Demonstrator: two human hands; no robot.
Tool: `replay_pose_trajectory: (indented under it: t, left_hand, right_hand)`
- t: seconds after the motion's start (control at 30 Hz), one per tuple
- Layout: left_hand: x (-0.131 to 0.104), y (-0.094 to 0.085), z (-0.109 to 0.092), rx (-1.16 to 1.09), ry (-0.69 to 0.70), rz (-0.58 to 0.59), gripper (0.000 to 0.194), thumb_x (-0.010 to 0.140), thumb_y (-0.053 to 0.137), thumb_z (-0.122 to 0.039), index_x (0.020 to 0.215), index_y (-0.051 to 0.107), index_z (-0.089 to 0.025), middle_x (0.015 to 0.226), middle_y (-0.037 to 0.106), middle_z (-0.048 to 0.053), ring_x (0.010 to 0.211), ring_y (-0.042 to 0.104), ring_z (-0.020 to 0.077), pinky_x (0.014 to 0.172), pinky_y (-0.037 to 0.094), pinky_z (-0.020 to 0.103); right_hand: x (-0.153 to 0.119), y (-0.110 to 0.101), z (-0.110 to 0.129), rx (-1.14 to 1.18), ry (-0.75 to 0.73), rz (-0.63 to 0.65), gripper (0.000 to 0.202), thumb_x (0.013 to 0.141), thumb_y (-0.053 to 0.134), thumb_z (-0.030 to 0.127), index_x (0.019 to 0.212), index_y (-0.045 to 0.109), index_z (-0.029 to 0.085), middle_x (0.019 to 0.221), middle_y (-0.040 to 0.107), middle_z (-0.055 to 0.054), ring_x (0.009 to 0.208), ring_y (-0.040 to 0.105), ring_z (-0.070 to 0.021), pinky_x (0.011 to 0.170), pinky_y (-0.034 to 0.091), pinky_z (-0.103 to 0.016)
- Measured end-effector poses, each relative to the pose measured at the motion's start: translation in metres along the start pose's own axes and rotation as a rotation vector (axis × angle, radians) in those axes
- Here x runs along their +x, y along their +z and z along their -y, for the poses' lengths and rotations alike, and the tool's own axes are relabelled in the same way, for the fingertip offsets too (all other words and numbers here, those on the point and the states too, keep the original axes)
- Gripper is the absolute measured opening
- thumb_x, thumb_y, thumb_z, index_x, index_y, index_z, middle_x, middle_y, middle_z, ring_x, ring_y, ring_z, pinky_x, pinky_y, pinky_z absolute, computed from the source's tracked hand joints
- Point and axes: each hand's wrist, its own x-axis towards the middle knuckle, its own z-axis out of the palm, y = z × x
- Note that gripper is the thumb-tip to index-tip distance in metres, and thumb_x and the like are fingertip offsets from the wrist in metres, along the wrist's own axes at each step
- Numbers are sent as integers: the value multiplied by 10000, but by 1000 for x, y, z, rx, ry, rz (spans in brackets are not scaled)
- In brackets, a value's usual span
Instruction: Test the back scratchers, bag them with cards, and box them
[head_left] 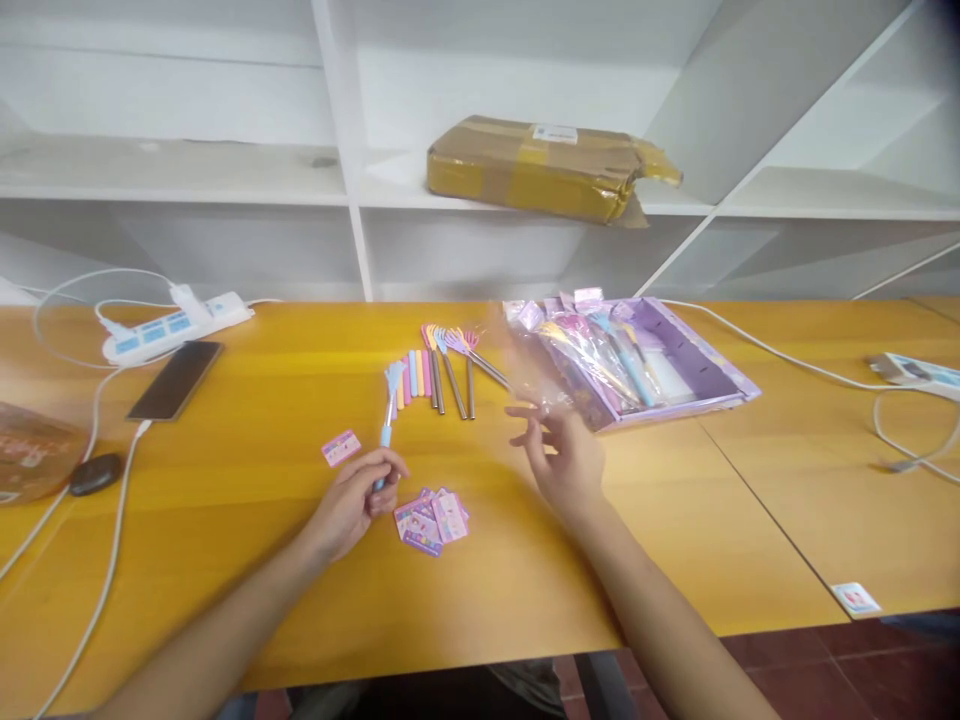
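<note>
Scratcher [391, 400] in the left hand [360, 500], film [525, 350] by the right [566, 460]

The scratcher stands tilted above the table [247, 500], blue claw up and away from the body, just in front of the coloured sticks [417, 375]. To handle it well, I would judge, a light grip low on the blue handle is enough; the claw should stay clear of the sticks, and the film is better drawn off toward the tray [709, 385] than across the metal-stemmed claws [453, 388]. The cards [433, 525] lie close to the left hand, so the wrist had best stay high over them.

Of the 2 hands, the left is closed around the lower handle, thumb and fingers pinching it, the other end free. The right is half-spread, fingers loosely bent with gaps between them, at the near edge of the film; I cannot tell whether it pinches the film or only touches it. Its forearm crosses the table's near edge. 1 lone card [341, 447] lies beyond the left hand, apart from the pile.
</note>
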Motion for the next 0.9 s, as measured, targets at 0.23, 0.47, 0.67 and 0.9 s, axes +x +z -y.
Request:
replay_pose_trajectory:
  t: [0.23, 0.47, 0.67, 0.9]
  left_hand:
    - [-9, 8, 9, -18, -68, 218, 555, 855, 832, -630, 1182, 767, -186, 872, 553, 20, 597, 388, 75, 557, 308, 236]
    - [-12, -2, 16, 165, 15, 324, 1047, 691, 1021, -345, 1604, 509, -302, 979, 570, 10, 747, 485, 119, 679, 428, 253]
    - [-17, -2, 22, 385, 19, 430, 835, 875, 869, -354, 1609, 474, -306, 832, 438, -47, 681, 379, 115, 614, 359, 244]
    - [-19, 10, 20, 137, -30, 388, 953, 793, 932, -568, 1606, 503, -316, 967, 510, 0, 710, 359, 108, 620, 315, 249]
  right_hand:
    - [-20, 25, 34, 65, -623, 461, 262, 1021, 639, 72, 1264, 625, 170, 1604, 591, -226, 1521, 571, -304, 1180, 610, -474]
    - [-25, 32, 34, 53, -632, 500, 232, 1025, 659, 139, 1243, 641, 215, 1434, 722, -159, 1252, 747, -266, 1003, 679, -428]
    - [-24, 29, 31, 135, -367, 378, 265, 902, 634, 44, 1059, 573, 249, 940, 703, -54, 849, 711, -188, 730, 620, -309]
    - [-20, 28, 33, 94, -477, 448, 267, 933, 590, 39, 1101, 573, 246, 928, 707, -48, 810, 674, -180, 704, 562, -299]
